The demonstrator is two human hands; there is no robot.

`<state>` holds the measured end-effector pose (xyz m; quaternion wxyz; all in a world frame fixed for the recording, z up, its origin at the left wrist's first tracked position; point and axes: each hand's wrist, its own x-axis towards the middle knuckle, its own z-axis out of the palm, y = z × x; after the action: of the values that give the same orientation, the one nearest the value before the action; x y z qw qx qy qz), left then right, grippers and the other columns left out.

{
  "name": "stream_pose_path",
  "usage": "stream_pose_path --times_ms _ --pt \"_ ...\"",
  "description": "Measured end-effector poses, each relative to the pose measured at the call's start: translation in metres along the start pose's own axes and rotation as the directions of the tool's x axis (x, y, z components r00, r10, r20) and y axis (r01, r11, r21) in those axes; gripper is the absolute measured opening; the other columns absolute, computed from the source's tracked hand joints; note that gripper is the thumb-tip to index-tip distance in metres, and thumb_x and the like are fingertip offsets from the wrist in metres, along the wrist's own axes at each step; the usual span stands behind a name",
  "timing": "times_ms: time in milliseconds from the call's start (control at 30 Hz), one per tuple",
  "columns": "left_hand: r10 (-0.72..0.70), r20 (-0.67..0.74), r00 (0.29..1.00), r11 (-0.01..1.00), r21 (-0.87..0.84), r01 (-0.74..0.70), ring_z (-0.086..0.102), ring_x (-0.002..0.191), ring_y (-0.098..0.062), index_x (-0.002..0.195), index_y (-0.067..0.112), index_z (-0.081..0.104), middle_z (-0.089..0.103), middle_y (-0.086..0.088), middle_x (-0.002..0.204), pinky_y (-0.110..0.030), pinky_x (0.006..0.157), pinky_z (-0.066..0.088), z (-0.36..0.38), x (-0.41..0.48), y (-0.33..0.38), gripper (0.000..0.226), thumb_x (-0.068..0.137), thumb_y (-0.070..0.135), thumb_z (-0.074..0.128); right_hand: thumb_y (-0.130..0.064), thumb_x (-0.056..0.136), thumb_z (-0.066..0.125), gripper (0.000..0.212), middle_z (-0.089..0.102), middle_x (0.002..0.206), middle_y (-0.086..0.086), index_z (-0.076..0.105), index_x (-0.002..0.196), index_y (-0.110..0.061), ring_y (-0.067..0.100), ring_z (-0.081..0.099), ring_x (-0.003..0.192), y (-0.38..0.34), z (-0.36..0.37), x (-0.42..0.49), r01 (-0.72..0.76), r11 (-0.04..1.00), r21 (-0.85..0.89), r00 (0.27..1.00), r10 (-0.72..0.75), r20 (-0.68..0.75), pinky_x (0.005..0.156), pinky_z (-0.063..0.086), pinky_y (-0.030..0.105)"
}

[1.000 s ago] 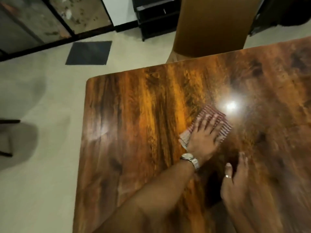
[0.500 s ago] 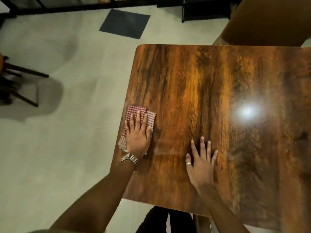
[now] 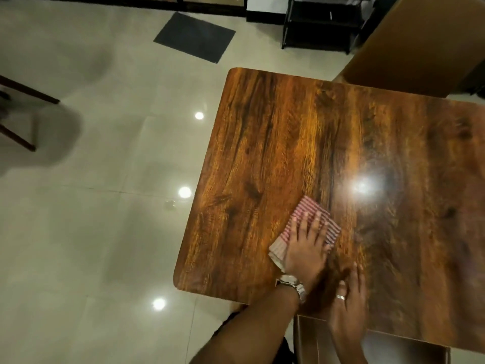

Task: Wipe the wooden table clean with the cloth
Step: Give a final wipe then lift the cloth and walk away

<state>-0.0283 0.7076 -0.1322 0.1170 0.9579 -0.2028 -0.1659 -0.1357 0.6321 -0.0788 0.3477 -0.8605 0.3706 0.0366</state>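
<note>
The wooden table (image 3: 275, 140) is glossy, dark-grained and fills the right half of the view, with a lamp glare on it. A folded red-and-white striped cloth (image 3: 313, 210) lies flat near the table's front middle. My left hand (image 3: 305, 249), a watch on its wrist, presses down on the cloth with fingers spread, covering the cloth's near half. My right hand (image 3: 349, 308), wearing a ring, rests flat and empty on the table by the front edge, just right of my left wrist.
A tan chair back (image 3: 420, 43) stands against the table's far side. A black shelf unit (image 3: 320, 22) and a dark floor mat (image 3: 194, 36) are beyond. Dark chair legs (image 3: 23, 101) stand at the far left on the tiled floor. A box-like frame (image 3: 372, 345) sits below the front edge.
My left hand has swept the cloth from the table's left edge rightward toward the middle. My right hand has drawn back toward the front edge.
</note>
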Motion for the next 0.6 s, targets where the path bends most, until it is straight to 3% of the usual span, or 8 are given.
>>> stream_pose_path --times_ms 100,233,300,400,467,600 --pt "0.151 -0.004 0.989 0.987 0.06 -0.15 -0.011 0.155 -0.034 0.161 0.022 0.006 -0.009 -0.009 0.168 -0.055 0.124 0.0 0.012 -0.017 0.025 0.06 0.106 0.045 0.005 -0.049 0.094 0.02 0.068 0.018 0.166 0.0 0.027 0.156 -0.023 0.023 0.019 0.151 0.015 -0.019 -0.005 0.009 1.0 0.013 1.0 -0.009 -0.021 0.113 0.018 0.038" --pt "0.272 -0.05 0.961 0.962 0.025 -0.271 -0.009 0.156 -0.027 0.16 0.025 0.008 0.002 -0.002 0.169 -0.049 0.124 -0.007 0.012 -0.048 -0.005 0.059 0.107 0.044 0.024 -0.044 0.093 0.022 0.067 0.021 0.165 0.004 0.029 0.155 -0.02 0.024 0.02 0.151 0.022 -0.025 -0.015 0.017 1.0 0.007 1.0 -0.017 -0.016 0.111 0.016 0.033" --pt "0.192 -0.066 0.979 0.981 -0.003 -0.193 -0.004 0.156 -0.027 0.16 0.027 0.009 0.005 -0.002 0.169 -0.049 0.124 -0.008 0.007 -0.067 -0.036 0.058 0.107 0.044 0.027 -0.041 0.092 0.025 0.067 0.022 0.164 0.006 0.03 0.155 -0.019 0.027 0.022 0.15 0.02 -0.024 -0.02 0.026 0.999 0.025 0.999 -0.025 -0.02 0.11 0.018 0.033" --pt "-0.044 -0.103 0.994 0.999 0.024 0.047 0.007 0.155 -0.031 0.161 0.026 0.017 0.01 -0.003 0.168 -0.049 0.122 -0.004 -0.003 -0.091 -0.099 0.059 0.106 0.047 0.025 -0.043 0.093 0.025 0.065 0.02 0.165 0.0 0.026 0.156 -0.026 0.026 0.022 0.15 0.017 -0.016 -0.033 -0.008 0.999 0.043 1.0 0.008 0.012 0.114 0.021 0.041" --pt "-0.234 -0.13 0.964 0.971 0.027 0.239 0.011 0.155 -0.032 0.161 0.025 0.018 0.014 -0.005 0.168 -0.05 0.123 -0.002 -0.008 -0.109 -0.132 0.059 0.106 0.047 0.025 -0.045 0.096 0.025 0.061 0.017 0.165 -0.006 0.023 0.156 -0.033 0.021 0.02 0.15 0.013 -0.01 -0.044 -0.007 0.999 0.051 1.0 0.005 0.027 0.115 0.021 0.043" --pt "-0.429 -0.146 0.891 0.903 -0.069 0.424 0.011 0.155 -0.034 0.161 0.02 0.023 0.018 -0.009 0.168 -0.053 0.125 0.003 -0.009 -0.124 -0.115 0.06 0.106 0.045 0.023 -0.05 0.098 0.023 0.057 0.016 0.164 -0.018 0.019 0.155 -0.043 0.008 0.017 0.15 0.018 -0.011 -0.068 -0.001 0.993 0.116 1.0 0.002 -0.008 0.116 0.021 0.037"
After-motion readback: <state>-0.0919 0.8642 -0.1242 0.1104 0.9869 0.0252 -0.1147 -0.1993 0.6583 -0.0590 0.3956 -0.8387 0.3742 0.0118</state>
